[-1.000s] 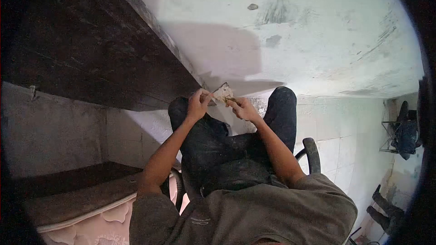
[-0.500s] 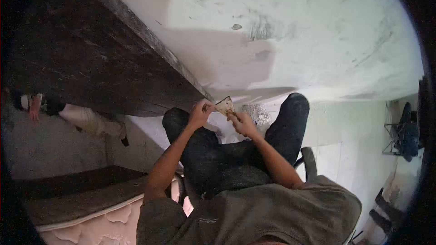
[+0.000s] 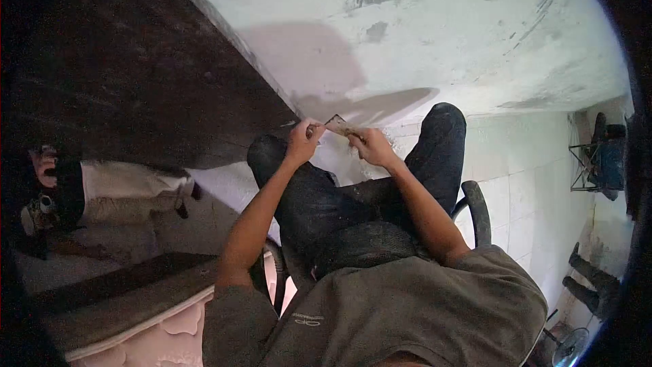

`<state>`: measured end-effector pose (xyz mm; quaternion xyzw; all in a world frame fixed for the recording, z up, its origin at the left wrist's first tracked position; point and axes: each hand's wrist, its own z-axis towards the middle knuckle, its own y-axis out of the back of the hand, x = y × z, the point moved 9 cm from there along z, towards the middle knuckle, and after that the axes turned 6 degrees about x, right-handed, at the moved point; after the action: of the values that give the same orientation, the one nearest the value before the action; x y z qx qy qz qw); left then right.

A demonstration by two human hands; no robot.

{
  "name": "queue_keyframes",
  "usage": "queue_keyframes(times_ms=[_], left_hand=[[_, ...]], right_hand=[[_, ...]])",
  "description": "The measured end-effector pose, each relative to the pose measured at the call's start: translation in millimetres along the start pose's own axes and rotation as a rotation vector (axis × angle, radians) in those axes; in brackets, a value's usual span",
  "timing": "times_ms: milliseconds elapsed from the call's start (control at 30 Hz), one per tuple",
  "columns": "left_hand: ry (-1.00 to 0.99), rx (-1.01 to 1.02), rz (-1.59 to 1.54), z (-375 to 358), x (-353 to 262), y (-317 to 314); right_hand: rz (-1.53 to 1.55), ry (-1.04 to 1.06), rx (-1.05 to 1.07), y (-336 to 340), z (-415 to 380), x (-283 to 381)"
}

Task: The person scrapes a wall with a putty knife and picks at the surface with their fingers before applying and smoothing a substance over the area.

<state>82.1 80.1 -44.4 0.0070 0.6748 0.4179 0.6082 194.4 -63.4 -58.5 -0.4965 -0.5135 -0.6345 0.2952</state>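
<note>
My right hand (image 3: 375,147) is wrapped round the lower end of a small flat scraper-like tool (image 3: 338,124) with a stained, light blade. The blade points up and left, towards my left hand (image 3: 305,141). The fingers of my left hand are pinched together beside the blade's edge; what they hold, if anything, is too small to name. Both hands are above the gap between my bent knees, close to the corner of a dark board (image 3: 204,75).
A pale, marked wall (image 3: 462,34) rises in front. Another person in light trousers (image 3: 129,187) is at the left. A pink quilted mattress (image 3: 156,336) lies lower left. A chair armrest (image 3: 477,211) is by my right side; a metal rack (image 3: 587,163) stands far right.
The view has shifted, and the blade now looks flatter and narrower. Both hands appear slightly higher. The other person at the left shows more fully.
</note>
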Motion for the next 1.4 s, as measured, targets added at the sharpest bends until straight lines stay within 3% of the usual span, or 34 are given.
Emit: queue_keyframes(times_ms=[67, 167, 333, 500, 600, 667, 733, 867, 1267, 1400], left_hand=[[0.059, 0.05, -0.133, -1, 17, -8], [0.138, 0.09, -0.18, -3, 21, -10], [0.125, 0.089, -0.106, -3, 18, -7], [0.135, 0.1, -0.053, 3, 12, -7], [0.264, 0.164, -0.074, 2, 25, -16], [0.097, 0.047, -0.065, 1, 24, -11], [0.161, 0.062, -0.089, -1, 34, -14], [0.283, 0.085, -0.119, -7, 51, -17], [0.234, 0.021, -0.126, -5, 39, -2], [0.259, 0.037, -0.06, -6, 34, 1]], right_hand=[[-0.161, 0.09, -0.061, 10, 5, 23], [-0.363, 0.061, -0.024, 14, 20, 46], [-0.73, 0.101, 0.039, 8, 54, 55], [-0.769, 0.093, 0.042, 0, 72, 37], [-0.716, 0.097, 0.013, 0, 71, 32], [-0.683, 0.103, 0.004, -2, 69, 32], [-0.602, 0.193, -0.032, -2, 74, 31], [-0.608, 0.096, 0.029, -9, 83, 19], [-0.738, 0.121, 0.011, -23, 85, 30], [-0.807, 0.029, 0.095, -30, 85, 21]])
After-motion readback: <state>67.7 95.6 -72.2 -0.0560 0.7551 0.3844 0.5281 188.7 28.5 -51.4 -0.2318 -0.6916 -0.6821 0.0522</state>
